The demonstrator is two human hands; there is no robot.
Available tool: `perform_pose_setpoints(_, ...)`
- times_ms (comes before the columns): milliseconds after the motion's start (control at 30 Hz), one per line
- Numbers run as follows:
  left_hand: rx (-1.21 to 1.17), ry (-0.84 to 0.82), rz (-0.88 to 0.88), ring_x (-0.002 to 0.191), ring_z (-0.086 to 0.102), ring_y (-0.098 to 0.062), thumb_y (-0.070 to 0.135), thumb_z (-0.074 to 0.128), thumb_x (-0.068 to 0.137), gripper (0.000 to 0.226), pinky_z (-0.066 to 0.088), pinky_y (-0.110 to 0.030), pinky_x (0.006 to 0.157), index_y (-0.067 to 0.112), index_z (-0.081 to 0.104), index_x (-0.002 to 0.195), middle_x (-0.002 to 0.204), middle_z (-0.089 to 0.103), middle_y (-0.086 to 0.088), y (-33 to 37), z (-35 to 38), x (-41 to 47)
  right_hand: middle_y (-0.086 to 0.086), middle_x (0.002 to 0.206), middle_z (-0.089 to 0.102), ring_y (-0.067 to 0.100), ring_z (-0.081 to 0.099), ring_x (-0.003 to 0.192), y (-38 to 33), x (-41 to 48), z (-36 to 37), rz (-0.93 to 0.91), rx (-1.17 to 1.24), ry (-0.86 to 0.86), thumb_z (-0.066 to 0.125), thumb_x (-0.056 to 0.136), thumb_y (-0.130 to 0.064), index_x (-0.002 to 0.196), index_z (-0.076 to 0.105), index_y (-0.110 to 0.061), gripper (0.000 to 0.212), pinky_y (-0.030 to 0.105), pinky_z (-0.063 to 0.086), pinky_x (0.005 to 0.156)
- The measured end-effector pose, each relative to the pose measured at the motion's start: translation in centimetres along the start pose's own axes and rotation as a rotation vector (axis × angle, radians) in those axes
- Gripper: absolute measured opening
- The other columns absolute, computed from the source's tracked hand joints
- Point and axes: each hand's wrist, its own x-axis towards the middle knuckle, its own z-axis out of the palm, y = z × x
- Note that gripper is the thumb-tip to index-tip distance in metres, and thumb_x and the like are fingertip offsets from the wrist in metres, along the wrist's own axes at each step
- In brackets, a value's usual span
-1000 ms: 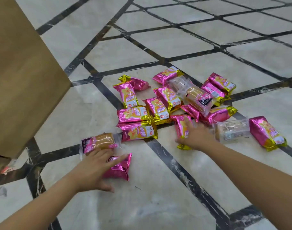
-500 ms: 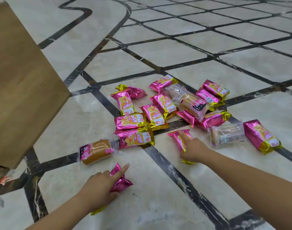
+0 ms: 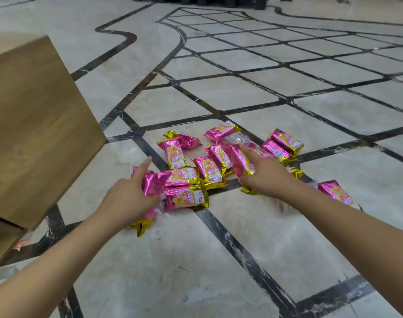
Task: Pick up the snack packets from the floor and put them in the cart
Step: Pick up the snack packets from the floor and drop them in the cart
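Several pink and gold snack packets (image 3: 186,196) lie in a loose heap on the marble floor (image 3: 219,260). My left hand (image 3: 129,198) holds one pink packet (image 3: 153,183) lifted off the floor, its index finger stretched forward. My right hand (image 3: 262,173) grips another pink packet (image 3: 240,162) raised above the heap, index finger pointing ahead. Another pink packet (image 3: 338,195) lies apart at the right, partly behind my right forearm. The brown wooden side of the cart (image 3: 35,129) fills the left of the view.
The floor is pale marble crossed by dark inlay lines (image 3: 241,253). A clear-wrapped packet (image 3: 236,138) lies at the back of the heap. Bits of wrapper (image 3: 19,245) show under the wooden box at lower left.
Both hands have closed on a pink packet each and lifted them off the floor. The camera has tilted up, showing more floor ahead.
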Motion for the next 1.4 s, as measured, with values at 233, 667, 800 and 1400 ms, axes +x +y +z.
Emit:
perform_pose_setpoints(233,-0.311,0.007,-0.073,0.071,0.056,-0.014,0.032,0.082,0.075,0.116,0.050,-0.031,0.064,0.036,-0.003,0.154,0.098,0.056,0.002,6.9,-10.4,2.6,0.009,0.092,0.049,0.022,0.051,0.075,-6.1,1.0,-7.6,-0.094,-0.008,0.108,0.058,0.087,-0.038,0.150,0.010,-0.050,0.081,0.031,0.033,0.063)
perform_pose_setpoints(667,-0.113,0.111,-0.149,0.074,0.055,-0.022,0.038,0.065,0.087,0.082,0.044,-0.030,0.062,0.036,0.014,0.151,0.090,0.059,0.002,19.1,-37.5,-4.1,0.012,0.099,0.056,0.025,0.052,0.085,-21.9,-3.3,-33.7,-0.016,-0.024,-0.025,0.057,0.088,-0.036,0.153,0.007,-0.044,0.082,0.032,0.034,0.063)
perform_pose_setpoints(800,-0.145,0.069,-0.213,0.083,0.060,-0.026,0.036,0.066,0.084,0.062,0.047,-0.033,0.071,0.029,0.030,0.134,0.098,0.061,-0.001,22.6,-47.8,-8.6,0.007,0.086,0.054,0.019,0.054,0.073,-28.4,-8.0,-42.8,-0.024,0.051,0.013,0.057,0.087,-0.036,0.151,0.009,-0.047,0.081,0.027,0.033,0.056)
perform_pose_setpoints(1400,-0.211,0.474,-0.281,0.091,0.054,-0.028,0.054,0.046,0.094,0.059,0.039,-0.034,0.068,0.049,0.021,0.147,0.101,0.048,-0.006,32.7,-68.7,-36.2,-0.006,0.111,0.054,0.007,0.050,0.093,-41.1,-33.4,-59.8,-0.076,0.424,0.048,0.071,0.079,-0.043,0.143,0.027,-0.058,0.079,0.030,0.041,0.081)
